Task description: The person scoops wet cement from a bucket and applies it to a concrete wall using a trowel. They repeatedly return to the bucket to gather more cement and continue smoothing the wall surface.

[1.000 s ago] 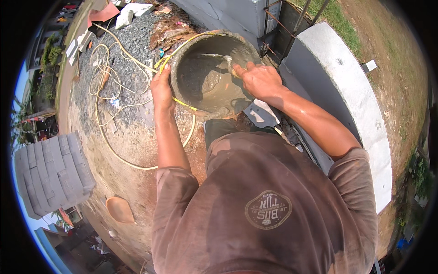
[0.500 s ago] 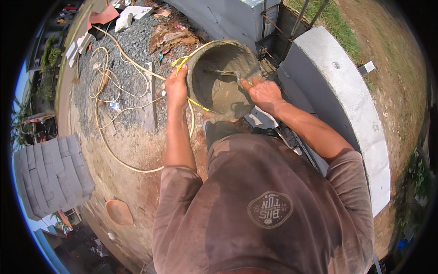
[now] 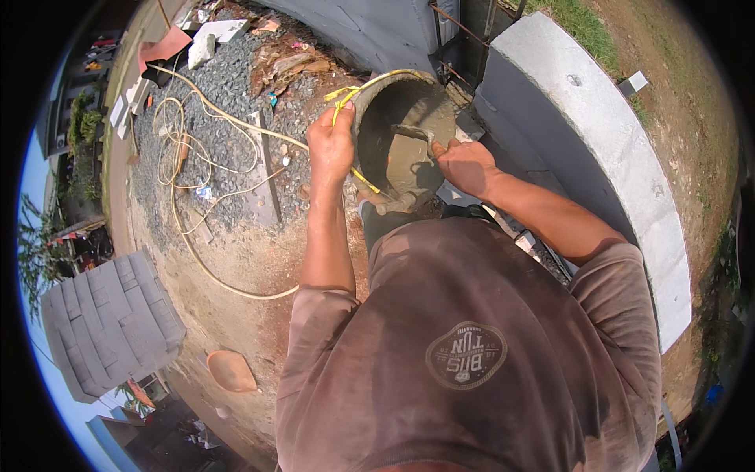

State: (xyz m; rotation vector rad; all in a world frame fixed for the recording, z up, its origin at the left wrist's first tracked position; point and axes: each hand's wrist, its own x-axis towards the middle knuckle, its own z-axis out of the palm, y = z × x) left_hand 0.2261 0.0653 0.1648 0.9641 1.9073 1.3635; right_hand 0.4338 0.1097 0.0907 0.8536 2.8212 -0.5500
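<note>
A mortar-crusted bucket point(image 3: 377, 126) is tipped over between my hands, with wet grey mortar point(image 3: 405, 161) inside. My left hand point(image 3: 330, 145) is closed on a yellow cord point(image 3: 344, 94) at the bucket's left rim. My right hand point(image 3: 464, 165) is closed on a mortar-coated tool point(image 3: 413, 134) that reaches into the bucket, probably a trowel; its blade is not clear. Below the bucket, part of my foot and dark trousers point(image 3: 377, 224) show behind my shirt.
A pale concrete slab point(image 3: 629, 181) stands at the right, beside rusty rebar point(image 3: 464, 31) and a grey wall point(image 3: 370, 31). Gravel point(image 3: 212, 86) with a looped hose point(image 3: 212, 275) lies left. A block stack point(image 3: 110, 322), an orange scoop-like object point(image 3: 230, 370) and scraps point(image 3: 161, 51) lie farther out.
The bucket has moved rightward in the view and tipped further, with my left hand moving right along with it. My right hand has shifted slightly right and down, still on the tool.
</note>
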